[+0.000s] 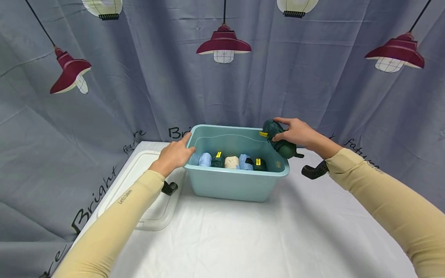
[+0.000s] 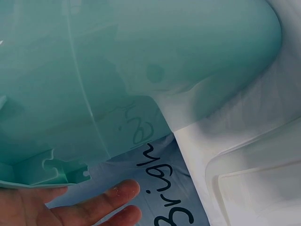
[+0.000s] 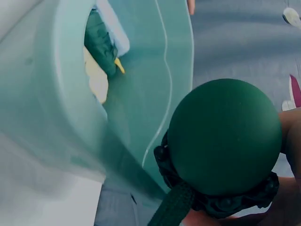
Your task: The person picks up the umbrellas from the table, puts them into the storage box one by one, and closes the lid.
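My right hand (image 1: 295, 133) holds a dark green folding umbrella (image 1: 276, 139) over the right end of a light teal plastic bin (image 1: 229, 186). In the right wrist view the umbrella's smooth round handle end (image 3: 225, 136) faces the camera, with gathered fabric and a strap (image 3: 174, 205) beside it. A yellow tag hangs from its far end. My left hand (image 1: 175, 155) rests at the bin's left rim, its fingers mostly straight. Inside the bin sit several rolled bundles: light blue (image 1: 205, 159), dark green (image 1: 218, 161), cream (image 1: 231, 162). Some carry yellow tags.
A white lid (image 1: 149, 223) lies flat on the table to the left of the bin. White cloth (image 1: 264, 239) covers the table. Behind it hangs a grey-blue curtain (image 1: 167, 77) printed with red lamps and lettering.
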Demonstrator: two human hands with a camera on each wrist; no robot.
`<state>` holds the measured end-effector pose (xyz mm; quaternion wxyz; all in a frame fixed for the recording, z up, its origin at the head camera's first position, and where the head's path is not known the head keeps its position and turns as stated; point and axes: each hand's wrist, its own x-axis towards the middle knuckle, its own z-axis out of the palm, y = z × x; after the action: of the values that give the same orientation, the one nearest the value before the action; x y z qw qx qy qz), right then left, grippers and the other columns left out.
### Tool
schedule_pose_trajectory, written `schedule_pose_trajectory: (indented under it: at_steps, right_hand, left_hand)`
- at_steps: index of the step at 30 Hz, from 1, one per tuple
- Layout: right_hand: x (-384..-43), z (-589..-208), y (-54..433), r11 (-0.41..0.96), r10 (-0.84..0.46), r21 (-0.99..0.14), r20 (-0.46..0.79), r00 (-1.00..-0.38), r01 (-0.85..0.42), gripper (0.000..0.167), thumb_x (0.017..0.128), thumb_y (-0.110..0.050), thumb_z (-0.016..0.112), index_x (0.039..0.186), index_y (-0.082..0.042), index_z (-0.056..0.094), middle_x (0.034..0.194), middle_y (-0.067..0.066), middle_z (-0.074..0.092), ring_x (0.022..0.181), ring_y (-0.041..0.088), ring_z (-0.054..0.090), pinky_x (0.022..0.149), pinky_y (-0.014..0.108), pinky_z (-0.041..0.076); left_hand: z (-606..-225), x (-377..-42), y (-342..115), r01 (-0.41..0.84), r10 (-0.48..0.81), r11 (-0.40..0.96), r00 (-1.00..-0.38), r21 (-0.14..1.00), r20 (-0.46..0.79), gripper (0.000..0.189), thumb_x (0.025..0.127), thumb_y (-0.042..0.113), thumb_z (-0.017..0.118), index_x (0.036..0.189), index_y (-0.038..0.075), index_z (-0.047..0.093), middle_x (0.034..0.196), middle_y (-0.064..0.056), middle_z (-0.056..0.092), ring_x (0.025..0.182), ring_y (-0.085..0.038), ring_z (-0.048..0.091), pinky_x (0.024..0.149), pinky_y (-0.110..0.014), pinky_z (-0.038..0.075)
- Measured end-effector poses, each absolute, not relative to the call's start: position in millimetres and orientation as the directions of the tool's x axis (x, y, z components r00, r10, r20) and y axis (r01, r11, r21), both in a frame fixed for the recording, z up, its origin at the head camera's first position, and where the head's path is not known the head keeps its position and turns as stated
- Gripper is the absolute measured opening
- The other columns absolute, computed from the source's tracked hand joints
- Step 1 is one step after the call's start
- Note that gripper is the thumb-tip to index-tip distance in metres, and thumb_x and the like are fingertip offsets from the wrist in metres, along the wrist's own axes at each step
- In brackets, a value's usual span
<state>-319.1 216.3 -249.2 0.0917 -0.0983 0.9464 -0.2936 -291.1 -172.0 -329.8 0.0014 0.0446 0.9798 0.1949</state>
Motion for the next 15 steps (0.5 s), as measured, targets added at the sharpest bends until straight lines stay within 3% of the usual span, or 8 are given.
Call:
schedule_pose_trajectory:
  at_steps: [7,15]
  right_hand:
    - [-322,-252,192,0.826,-0.304,-0.542,-0.195,-0.933,-0.156,0.081,0.091,-0.025,0.068,0.160,-0.013,0.029,0.155,0.028,0.038,0.133,0.041,0.050,0.093,0.046,0.053]
    - [-333,-260,170,0.856,-0.312,-0.498,-0.282,-0.907,-0.140,0.079,0.092,-0.025,0.068,0.159,-0.010,0.031,0.158,0.026,0.034,0.136,0.042,0.046,0.103,0.053,0.047]
  left_hand:
    - [-332,-293,-173,0.086,0.082,0.915,-0.996,0.393,0.026,0.073,0.099,0.046,0.041,0.164,0.026,0.013,0.143,-0.023,0.055,0.118,-0.041,0.061,0.087,-0.055,0.048]
    - [-333,-292,-173,0.090,0.089,0.916,-0.996,0.391,0.021,0.072,0.100,0.045,0.041,0.164,0.024,0.014,0.141,-0.023,0.057,0.112,-0.040,0.064,0.082,-0.053,0.049]
